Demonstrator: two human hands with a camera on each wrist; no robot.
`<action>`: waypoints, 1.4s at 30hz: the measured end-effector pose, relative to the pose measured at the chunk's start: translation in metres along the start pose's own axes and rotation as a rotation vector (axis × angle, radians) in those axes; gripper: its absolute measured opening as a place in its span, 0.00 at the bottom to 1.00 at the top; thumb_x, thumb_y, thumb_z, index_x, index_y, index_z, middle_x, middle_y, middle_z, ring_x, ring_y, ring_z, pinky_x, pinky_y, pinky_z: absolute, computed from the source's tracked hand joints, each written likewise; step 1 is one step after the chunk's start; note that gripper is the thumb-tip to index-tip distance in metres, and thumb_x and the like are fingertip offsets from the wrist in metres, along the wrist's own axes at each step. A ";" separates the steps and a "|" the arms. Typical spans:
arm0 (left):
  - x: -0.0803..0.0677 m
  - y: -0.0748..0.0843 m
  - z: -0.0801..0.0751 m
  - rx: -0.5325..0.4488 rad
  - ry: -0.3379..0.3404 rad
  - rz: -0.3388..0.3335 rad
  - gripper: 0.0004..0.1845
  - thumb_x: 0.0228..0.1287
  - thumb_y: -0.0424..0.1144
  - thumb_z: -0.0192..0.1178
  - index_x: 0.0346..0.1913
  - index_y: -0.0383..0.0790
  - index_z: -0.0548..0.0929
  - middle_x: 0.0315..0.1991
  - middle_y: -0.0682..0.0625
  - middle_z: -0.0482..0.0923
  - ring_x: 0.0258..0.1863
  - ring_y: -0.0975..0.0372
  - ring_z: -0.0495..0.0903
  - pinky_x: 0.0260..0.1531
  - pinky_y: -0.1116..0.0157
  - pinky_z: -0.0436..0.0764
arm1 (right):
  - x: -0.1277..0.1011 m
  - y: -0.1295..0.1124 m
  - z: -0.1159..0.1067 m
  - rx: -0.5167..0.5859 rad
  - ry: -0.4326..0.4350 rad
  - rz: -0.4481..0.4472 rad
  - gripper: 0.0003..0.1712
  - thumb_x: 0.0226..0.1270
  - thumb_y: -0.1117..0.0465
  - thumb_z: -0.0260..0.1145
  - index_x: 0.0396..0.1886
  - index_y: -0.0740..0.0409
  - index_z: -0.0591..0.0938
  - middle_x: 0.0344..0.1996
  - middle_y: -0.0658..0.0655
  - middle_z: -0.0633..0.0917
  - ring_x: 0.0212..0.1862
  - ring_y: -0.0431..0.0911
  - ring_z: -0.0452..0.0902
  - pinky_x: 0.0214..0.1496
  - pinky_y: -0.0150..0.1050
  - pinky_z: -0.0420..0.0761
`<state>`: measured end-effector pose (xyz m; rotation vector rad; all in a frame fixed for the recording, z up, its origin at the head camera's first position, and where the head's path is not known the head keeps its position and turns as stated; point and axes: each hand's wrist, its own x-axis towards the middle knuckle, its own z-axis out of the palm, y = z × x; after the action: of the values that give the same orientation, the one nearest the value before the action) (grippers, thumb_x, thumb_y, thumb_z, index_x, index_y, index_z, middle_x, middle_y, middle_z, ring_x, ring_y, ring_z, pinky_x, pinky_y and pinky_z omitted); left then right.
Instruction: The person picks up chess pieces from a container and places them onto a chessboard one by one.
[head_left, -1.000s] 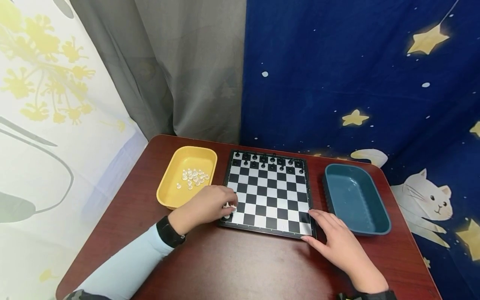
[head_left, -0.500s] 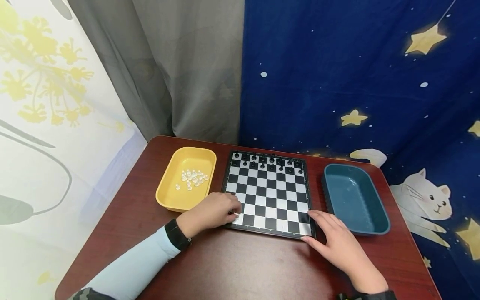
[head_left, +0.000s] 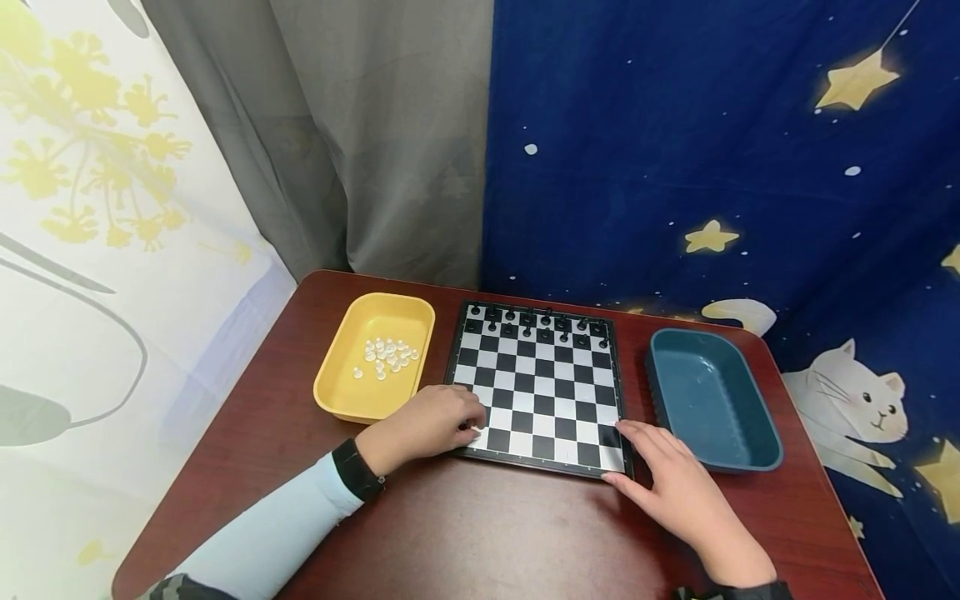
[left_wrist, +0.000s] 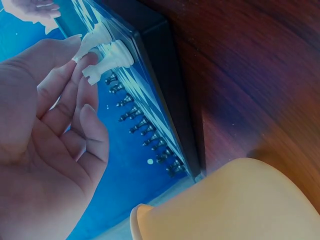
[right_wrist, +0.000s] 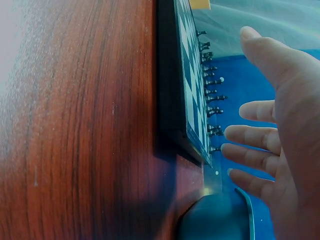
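Observation:
The black-and-white chessboard [head_left: 534, 392] lies on the table, with black chess pieces [head_left: 527, 321] in two rows along its far side. At its near left corner my left hand [head_left: 435, 419] pinches a white chess piece [left_wrist: 95, 39] between thumb and fingers; the fingers partly cover its head. Beside that piece a white rook [left_wrist: 114, 59] stands on the board in the left wrist view. My right hand [head_left: 671, 479], fingers extended, rests at the board's near right corner, thumb by the front edge.
Left of the board, a yellow tray [head_left: 337, 354] holds several loose white chess pieces [head_left: 388, 354]. A dark teal tray [head_left: 705, 408] stands right of the board. The brown table [head_left: 480, 533] extends in front; curtains hang behind it.
My left hand has shifted slightly right and nearer along the board's front row, then stayed there with the white chess piece. My right hand has kept its place.

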<state>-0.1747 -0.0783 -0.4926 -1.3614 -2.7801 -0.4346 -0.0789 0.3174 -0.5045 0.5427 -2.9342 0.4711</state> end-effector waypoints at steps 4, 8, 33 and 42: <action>0.000 0.001 0.000 0.007 -0.002 -0.006 0.03 0.73 0.42 0.74 0.38 0.53 0.89 0.35 0.61 0.83 0.38 0.65 0.80 0.41 0.62 0.82 | 0.000 -0.001 -0.001 -0.002 -0.010 0.010 0.44 0.69 0.37 0.79 0.74 0.57 0.80 0.68 0.60 0.83 0.69 0.61 0.77 0.71 0.68 0.74; 0.001 0.000 0.000 0.004 -0.011 -0.015 0.03 0.73 0.43 0.74 0.39 0.52 0.90 0.35 0.61 0.83 0.39 0.66 0.80 0.42 0.63 0.82 | 0.000 -0.001 -0.002 -0.002 -0.013 0.013 0.44 0.69 0.37 0.79 0.74 0.57 0.80 0.68 0.60 0.83 0.69 0.61 0.77 0.71 0.68 0.73; -0.043 -0.104 -0.087 -0.028 0.184 -0.474 0.08 0.72 0.38 0.75 0.50 0.42 0.91 0.44 0.49 0.88 0.44 0.53 0.86 0.48 0.50 0.85 | 0.003 0.002 -0.002 -0.001 -0.011 0.004 0.44 0.68 0.36 0.80 0.74 0.58 0.80 0.67 0.61 0.83 0.69 0.62 0.77 0.71 0.68 0.74; -0.052 -0.153 -0.075 0.063 -0.028 -0.541 0.09 0.66 0.34 0.80 0.46 0.41 0.91 0.38 0.49 0.86 0.38 0.53 0.80 0.45 0.53 0.84 | 0.006 0.003 0.001 0.002 0.008 -0.033 0.44 0.67 0.38 0.81 0.74 0.58 0.80 0.67 0.60 0.84 0.68 0.62 0.78 0.70 0.67 0.75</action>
<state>-0.2694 -0.2265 -0.4639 -0.5868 -3.1272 -0.3270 -0.0859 0.3177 -0.5047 0.5870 -2.9123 0.4720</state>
